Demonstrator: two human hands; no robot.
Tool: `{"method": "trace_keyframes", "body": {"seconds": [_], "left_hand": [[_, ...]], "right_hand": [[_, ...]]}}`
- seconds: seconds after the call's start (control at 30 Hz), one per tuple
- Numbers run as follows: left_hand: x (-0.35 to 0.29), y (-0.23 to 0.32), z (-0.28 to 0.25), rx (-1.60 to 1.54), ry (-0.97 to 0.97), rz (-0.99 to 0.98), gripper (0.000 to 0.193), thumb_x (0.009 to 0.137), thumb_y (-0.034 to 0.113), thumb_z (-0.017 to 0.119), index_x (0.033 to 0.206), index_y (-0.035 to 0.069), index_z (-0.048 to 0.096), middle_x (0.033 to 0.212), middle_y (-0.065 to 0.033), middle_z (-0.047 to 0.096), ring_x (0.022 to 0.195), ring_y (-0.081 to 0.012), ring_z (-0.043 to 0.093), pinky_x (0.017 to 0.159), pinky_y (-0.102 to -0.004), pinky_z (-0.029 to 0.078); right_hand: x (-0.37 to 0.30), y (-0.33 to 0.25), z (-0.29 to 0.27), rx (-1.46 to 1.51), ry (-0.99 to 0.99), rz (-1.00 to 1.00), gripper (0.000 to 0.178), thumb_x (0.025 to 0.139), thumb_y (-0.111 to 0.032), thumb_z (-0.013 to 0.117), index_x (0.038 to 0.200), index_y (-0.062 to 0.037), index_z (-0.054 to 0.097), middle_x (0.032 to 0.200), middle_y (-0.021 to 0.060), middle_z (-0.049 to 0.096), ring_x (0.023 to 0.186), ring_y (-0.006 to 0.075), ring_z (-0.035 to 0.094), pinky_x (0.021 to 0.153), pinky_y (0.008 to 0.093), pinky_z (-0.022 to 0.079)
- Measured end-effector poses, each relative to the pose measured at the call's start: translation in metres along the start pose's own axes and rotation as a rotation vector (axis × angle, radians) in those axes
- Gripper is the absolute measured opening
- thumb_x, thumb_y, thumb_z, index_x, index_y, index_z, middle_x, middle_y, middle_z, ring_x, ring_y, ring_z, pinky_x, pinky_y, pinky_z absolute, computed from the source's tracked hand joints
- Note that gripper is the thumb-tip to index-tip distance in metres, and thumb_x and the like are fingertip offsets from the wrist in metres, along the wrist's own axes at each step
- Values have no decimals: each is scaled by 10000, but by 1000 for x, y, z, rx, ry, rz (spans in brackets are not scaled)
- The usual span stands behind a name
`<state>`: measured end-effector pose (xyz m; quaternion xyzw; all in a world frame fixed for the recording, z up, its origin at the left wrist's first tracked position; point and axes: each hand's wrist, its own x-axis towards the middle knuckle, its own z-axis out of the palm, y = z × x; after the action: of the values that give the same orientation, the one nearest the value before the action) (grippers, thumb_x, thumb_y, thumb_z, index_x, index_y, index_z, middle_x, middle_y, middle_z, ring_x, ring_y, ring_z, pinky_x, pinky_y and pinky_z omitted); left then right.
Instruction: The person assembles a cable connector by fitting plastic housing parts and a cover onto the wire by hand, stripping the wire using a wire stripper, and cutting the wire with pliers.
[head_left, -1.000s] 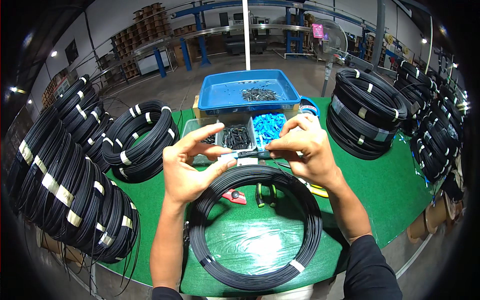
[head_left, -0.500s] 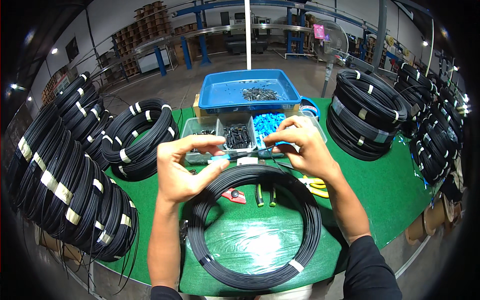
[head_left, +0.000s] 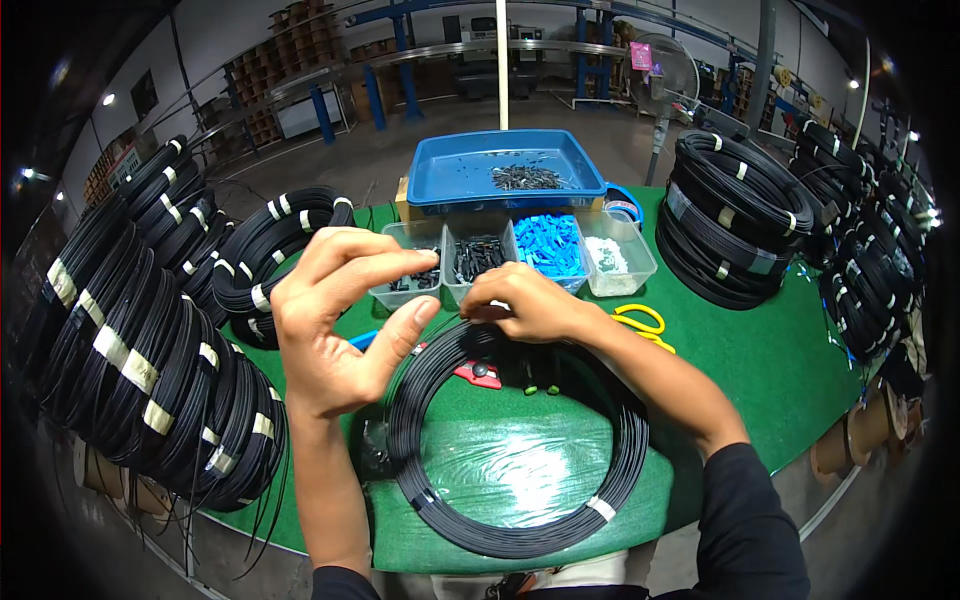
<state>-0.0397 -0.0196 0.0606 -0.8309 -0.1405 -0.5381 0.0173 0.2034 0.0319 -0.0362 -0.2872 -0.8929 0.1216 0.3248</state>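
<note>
My left hand [head_left: 345, 325] is raised left of the coil of black cable [head_left: 415, 470], thumb and fingers apart with nothing seen between them. A small blue piece [head_left: 362, 340] shows partly behind it. My right hand [head_left: 535, 305] reaches over the coil's far rim, fingers curled and closed. What they hold is hidden; a thin cable strand runs close to the fingertips. Inside the ring lie a red cutter [head_left: 480, 374] and a tool with black and green handles [head_left: 541, 388], partly in shadow. Yellow tool handles [head_left: 642, 322] rest beyond the coil at the right.
Clear bins hold black parts [head_left: 478, 262], blue connectors [head_left: 548, 245] and white bits [head_left: 607, 257]. Behind them stands a blue tray [head_left: 440, 178] with dark pieces. Black cable coils [head_left: 150, 360] crowd the left; more coils [head_left: 735, 220] are stacked at the right.
My right hand has moved left and toward the coil's far rim, uncovering the bins on the right. My left hand has shifted slightly left, and its fingers have spread away from the blue piece.
</note>
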Motion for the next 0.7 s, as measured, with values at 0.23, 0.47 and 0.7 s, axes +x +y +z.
{"method": "trace_keyframes", "body": {"seconds": [0.23,0.47,0.7], "left_hand": [[-25,41,8,76,-518,-52,248,778,228,777,969,74,742,983,-100,721,879,-253,672,793,-371,515],[-103,107,67,-186,-986,-264,726,843,553,650,1350,49,521,1147,-212,634,1019,-385,639,886,-464,514],[-138,165,127,-142,-841,-377,705,918,386,588,1344,-147,410,956,-296,648,833,-429,679,693,-483,559]], "right_hand": [[26,-1,19,-127,-282,119,346,658,37,640,993,-25,696,930,170,717,889,348,690,775,414,544],[7,6,7,7,-190,119,576,641,118,522,1181,-26,663,1036,204,709,955,313,700,849,387,550],[-54,-11,-32,93,76,309,381,823,60,599,1189,-29,656,1071,132,719,957,229,686,880,363,531]]}}
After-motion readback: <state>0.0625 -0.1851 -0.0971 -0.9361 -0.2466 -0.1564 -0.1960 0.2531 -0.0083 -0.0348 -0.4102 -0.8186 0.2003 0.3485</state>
